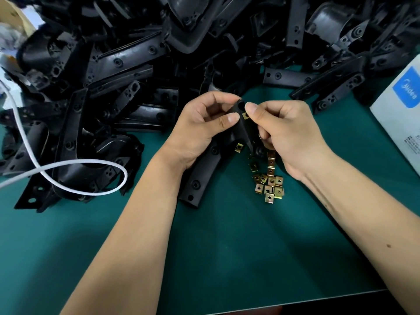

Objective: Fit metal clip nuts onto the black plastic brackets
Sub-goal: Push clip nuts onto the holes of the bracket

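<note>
My left hand (202, 126) grips the upper end of a curved black plastic bracket (202, 176), whose lower end reaches down toward me over the green mat. My right hand (281, 130) pinches a brass-coloured clip nut (245, 115) against the bracket's top edge, between thumb and forefinger. Another clip nut (238, 147) sits on the bracket's edge lower down. A loose heap of several clip nuts (268, 185) lies on the mat just below my right hand.
A big pile of black brackets (159, 53) fills the far side and left of the green mat (227, 246). A white cable (68, 173) loops over the left pile. A white box (402, 110) stands at the right edge. The mat's near edge runs bottom right.
</note>
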